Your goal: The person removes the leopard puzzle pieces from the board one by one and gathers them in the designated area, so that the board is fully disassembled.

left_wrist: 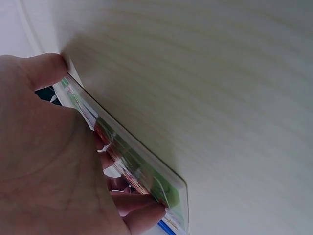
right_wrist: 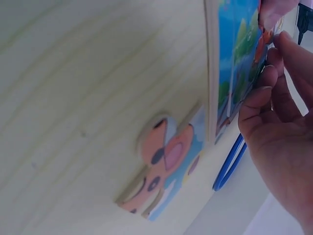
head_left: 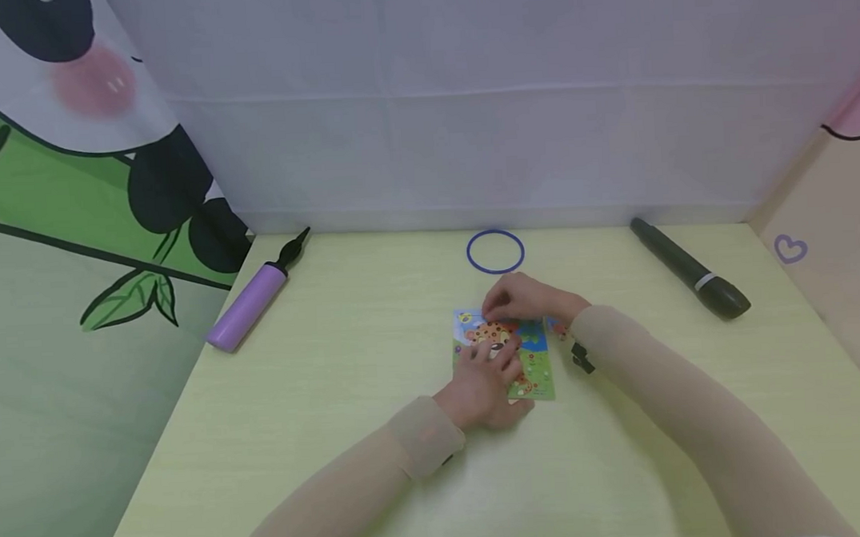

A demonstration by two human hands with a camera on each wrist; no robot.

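A colourful jigsaw puzzle (head_left: 538, 364) with a spotted cartoon animal lies flat on the table. My left hand (head_left: 482, 386) rests on its lower left part, fingers spread and straight, thumb by the near edge. Bent over the puzzle's far edge is my right hand (head_left: 521, 298), its fingertips touching the picture; whether they pinch a piece is hidden. In the right wrist view, a loose puzzle piece (right_wrist: 168, 159) with an orange and blue print lies beside the puzzle. The right forearm partly covers that piece in the head view.
A blue ring (head_left: 524, 251) lies beyond the puzzle. At the left stands off a purple hand pump (head_left: 247, 307) with a black nozzle, lying slanted. A dark microphone-shaped object (head_left: 682, 261) lies at the far right. A pale cloth wall (head_left: 432, 148) borders the table's back.
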